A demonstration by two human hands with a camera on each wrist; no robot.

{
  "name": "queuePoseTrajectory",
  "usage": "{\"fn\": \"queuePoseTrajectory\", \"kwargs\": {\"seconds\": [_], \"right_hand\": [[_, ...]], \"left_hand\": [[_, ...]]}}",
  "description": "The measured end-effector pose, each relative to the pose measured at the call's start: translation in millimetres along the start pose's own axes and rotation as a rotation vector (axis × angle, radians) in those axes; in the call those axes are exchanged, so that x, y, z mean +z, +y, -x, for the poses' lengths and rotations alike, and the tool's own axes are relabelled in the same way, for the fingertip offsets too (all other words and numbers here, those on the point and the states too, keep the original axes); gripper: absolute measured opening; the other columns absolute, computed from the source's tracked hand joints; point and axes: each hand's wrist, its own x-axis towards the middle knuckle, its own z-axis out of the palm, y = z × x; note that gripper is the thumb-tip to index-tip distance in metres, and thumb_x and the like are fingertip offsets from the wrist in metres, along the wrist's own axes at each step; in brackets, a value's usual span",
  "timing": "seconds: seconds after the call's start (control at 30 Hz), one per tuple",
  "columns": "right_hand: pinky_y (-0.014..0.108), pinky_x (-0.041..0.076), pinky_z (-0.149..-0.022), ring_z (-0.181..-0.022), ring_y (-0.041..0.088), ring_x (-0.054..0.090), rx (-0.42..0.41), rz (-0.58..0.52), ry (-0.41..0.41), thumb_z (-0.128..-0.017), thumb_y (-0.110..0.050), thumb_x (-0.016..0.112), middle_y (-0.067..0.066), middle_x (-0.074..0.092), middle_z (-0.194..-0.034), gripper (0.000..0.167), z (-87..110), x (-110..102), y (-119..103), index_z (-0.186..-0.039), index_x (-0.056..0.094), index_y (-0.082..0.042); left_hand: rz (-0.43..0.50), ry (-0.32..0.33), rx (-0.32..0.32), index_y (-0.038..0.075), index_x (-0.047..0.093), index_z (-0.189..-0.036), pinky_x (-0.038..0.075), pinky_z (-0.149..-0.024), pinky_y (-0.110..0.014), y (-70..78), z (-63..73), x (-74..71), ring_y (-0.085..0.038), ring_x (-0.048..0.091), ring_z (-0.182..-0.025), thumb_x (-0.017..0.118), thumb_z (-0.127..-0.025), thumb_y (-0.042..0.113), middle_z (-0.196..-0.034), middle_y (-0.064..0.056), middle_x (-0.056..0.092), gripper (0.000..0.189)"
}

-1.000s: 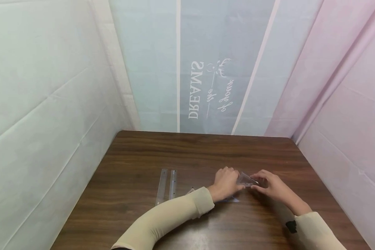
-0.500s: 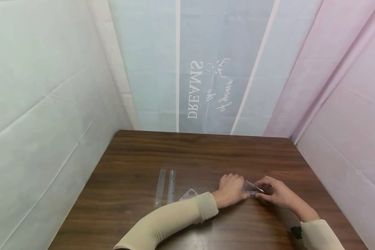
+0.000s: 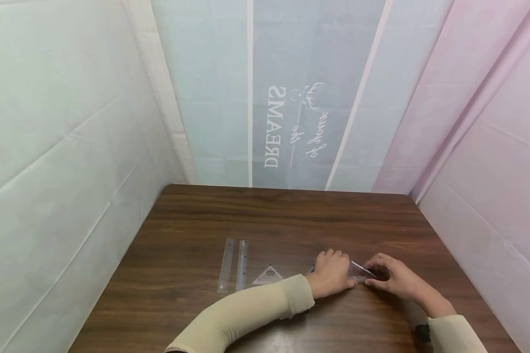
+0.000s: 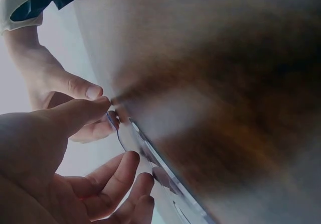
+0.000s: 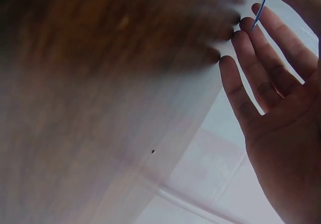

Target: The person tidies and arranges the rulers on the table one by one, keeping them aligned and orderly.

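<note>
A clear, flat plastic drafting piece (image 3: pixel 357 272) with a bright edge stands tilted between the two hands, low over the right of the table. My right hand (image 3: pixel 396 277) pinches its right side between thumb and fingers; in the right wrist view its bluish edge (image 5: pixel 261 9) shows beside them. My left hand (image 3: pixel 333 269) holds the other side, thumb and fingertips at a thin curved edge (image 4: pixel 119 133) in the left wrist view. Another clear plastic piece (image 4: pixel 168 176) lies flat below the left fingers. The left hand hides part of the held piece.
Two clear rulers (image 3: pixel 226 265) lie side by side on the brown wooden table (image 3: pixel 194 215), left of the hands. A clear set square (image 3: pixel 269 275) lies between them and the left forearm, partly covered by the sleeve (image 3: pixel 247 306). Fabric walls enclose three sides.
Both hands have moved slightly right and toward me with the plastic piece between them. The left arm has shifted too, uncovering more of the set square.
</note>
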Motion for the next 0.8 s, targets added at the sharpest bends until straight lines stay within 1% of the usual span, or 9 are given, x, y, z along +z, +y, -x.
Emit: {"fn": "queuePoseTrajectory", "kwargs": {"seconds": [0.17,0.3,0.5,0.8], "right_hand": [[0.027,0.053,-0.073,-0.088,0.007,0.063,-0.048,0.033,0.005,-0.077,-0.013,0.099,-0.004,0.066,-0.103,0.038,0.2,0.9,0.6,-0.107,0.075,-0.015],[0.028,0.053,-0.071,-0.087,0.006,0.061,-0.052,0.048,-0.004,-0.077,-0.014,0.099,-0.005,0.065,-0.104,0.037,0.5,1.7,1.0,-0.105,0.075,-0.016],[0.028,0.053,-0.072,-0.087,0.005,0.06,-0.067,0.062,-0.008,-0.075,-0.011,0.099,-0.005,0.065,-0.103,0.037,-0.2,2.7,1.7,-0.104,0.075,-0.016],[0.03,0.053,-0.071,-0.087,0.008,0.061,-0.082,0.054,0.004,-0.074,-0.012,0.101,-0.005,0.064,-0.103,0.042,-0.5,3.0,3.3,-0.106,0.074,-0.016]], "left_hand": [[-0.017,0.0,0.005,0.027,0.073,-0.109,0.049,-0.078,-0.027,2.6,1.0,-2.3,-0.008,0.061,-0.096,0.077,-0.086,0.072,-0.103,0.011,0.07,0.051],[-0.029,-0.008,0.009,0.028,0.074,-0.113,0.05,-0.077,-0.028,4.8,1.4,-3.6,-0.008,0.06,-0.098,0.078,-0.086,0.071,-0.106,0.012,0.07,0.051],[-0.043,-0.015,0.01,0.028,0.074,-0.114,0.049,-0.076,-0.027,6.6,0.9,-4.2,-0.008,0.06,-0.098,0.079,-0.086,0.07,-0.105,0.012,0.069,0.051],[-0.064,-0.043,0.017,0.027,0.072,-0.118,0.051,-0.081,-0.027,6.9,0.3,-5.4,-0.008,0.061,-0.1,0.077,-0.087,0.073,-0.108,0.011,0.069,0.056]]}}
